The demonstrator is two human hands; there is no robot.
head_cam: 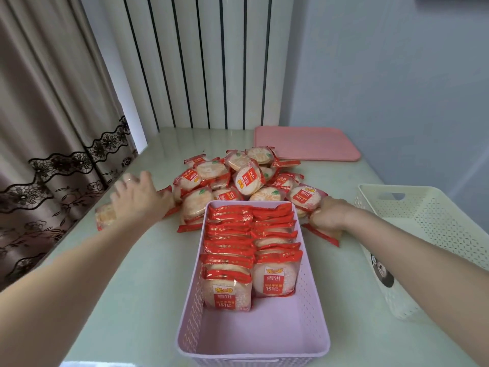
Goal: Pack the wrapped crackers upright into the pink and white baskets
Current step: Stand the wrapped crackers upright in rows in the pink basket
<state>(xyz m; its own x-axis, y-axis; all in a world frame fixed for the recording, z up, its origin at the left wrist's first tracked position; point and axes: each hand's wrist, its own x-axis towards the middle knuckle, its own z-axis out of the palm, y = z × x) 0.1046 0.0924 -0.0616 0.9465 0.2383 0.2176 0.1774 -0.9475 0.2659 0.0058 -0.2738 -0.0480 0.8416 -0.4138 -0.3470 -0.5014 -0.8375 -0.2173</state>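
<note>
At centre frame, left hand [137, 196] spread on one wrapped cracker [105, 215], right hand [326, 214] gripping another [321, 234]; light, brittle, slippery packets, best held by edges, half-fill the pink basket [315, 308].

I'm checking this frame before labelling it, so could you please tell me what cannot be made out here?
All in the head view:
- Right hand fingers: curled under, hidden by the hand's back and crackers; exact grip unclear.
- Left hand: motion-blurred; the cracker beneath is partly covered.
- Pink basket: near wall cut by the bottom edge; rear packs hide each other, count unclear.
- White basket: cut off at the right edge.
</note>
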